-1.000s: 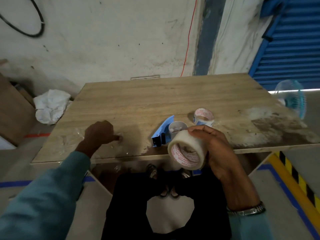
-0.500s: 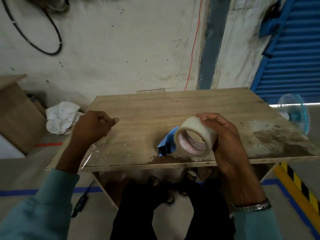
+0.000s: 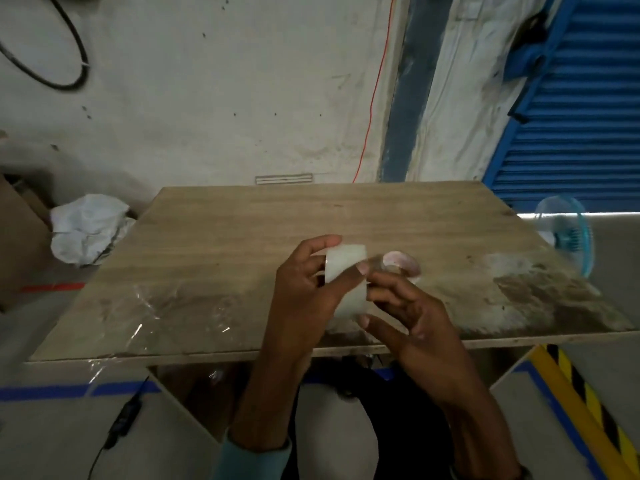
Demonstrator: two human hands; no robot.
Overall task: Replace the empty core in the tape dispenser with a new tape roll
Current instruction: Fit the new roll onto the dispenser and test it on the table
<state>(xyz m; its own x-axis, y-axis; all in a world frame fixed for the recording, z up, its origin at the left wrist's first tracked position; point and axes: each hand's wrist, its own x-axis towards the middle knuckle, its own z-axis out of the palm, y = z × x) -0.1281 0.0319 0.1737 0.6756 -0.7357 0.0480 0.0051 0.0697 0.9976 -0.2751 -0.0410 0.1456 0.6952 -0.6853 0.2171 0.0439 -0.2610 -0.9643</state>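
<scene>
Above the near edge of the pale wood-grain worktop (image 3: 242, 220), head view: one new roll of clear packing tape (image 3: 346, 275), held edge-on between two hands. Left hand (image 3: 304, 292) closed around the roll's left side, thumb over the top rim. Right hand (image 3: 412, 320) touching the roll's right face, fingers loosely curled against it; a firm hold by this hand cannot be confirmed. One empty tape core with reddish print (image 3: 401, 266) lies on the worktop just behind the right hand, blurred. Tape dispenser: not visible, possibly hidden behind the hands.

Step in hand, by judgement: locating and lifting the free tape end before loading. Best done by turning the roll slowly in the left hand while a right fingernail feels along the surface for the seam.

Count: hands, two; new rolls, one; empty cores, one; turquoise fan (image 3: 568, 237), one, off the right edge; crumpled white sack (image 3: 86, 230), one, on the floor at left.
</scene>
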